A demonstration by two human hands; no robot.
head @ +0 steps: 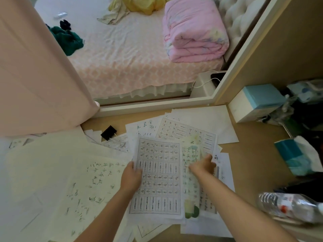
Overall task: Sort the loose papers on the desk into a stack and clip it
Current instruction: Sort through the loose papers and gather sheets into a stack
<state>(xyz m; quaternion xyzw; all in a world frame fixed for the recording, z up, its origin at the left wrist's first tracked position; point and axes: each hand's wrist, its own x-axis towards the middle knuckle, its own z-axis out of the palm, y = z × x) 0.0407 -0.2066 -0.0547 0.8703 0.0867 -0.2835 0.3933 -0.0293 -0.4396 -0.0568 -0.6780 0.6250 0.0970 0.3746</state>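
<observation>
Papers (97, 180) loose on desk (253, 154); left hand (131, 177) pinches gridded worksheet (159, 177); right hand (203, 165) on green sheet (191, 189), grip unclear.

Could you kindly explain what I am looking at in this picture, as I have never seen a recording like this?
There is no machine here: a person wears one camera on the head, looking forward and down, so you see their own bare arms. The wooden desk is covered with loose papers, a black binder clip lying among them. The left hand holds a gridded worksheet by its left edge. The right hand touches a greenish sheet; blur hides whether it grips. A water bottle lies at the right, a bed beyond.
</observation>
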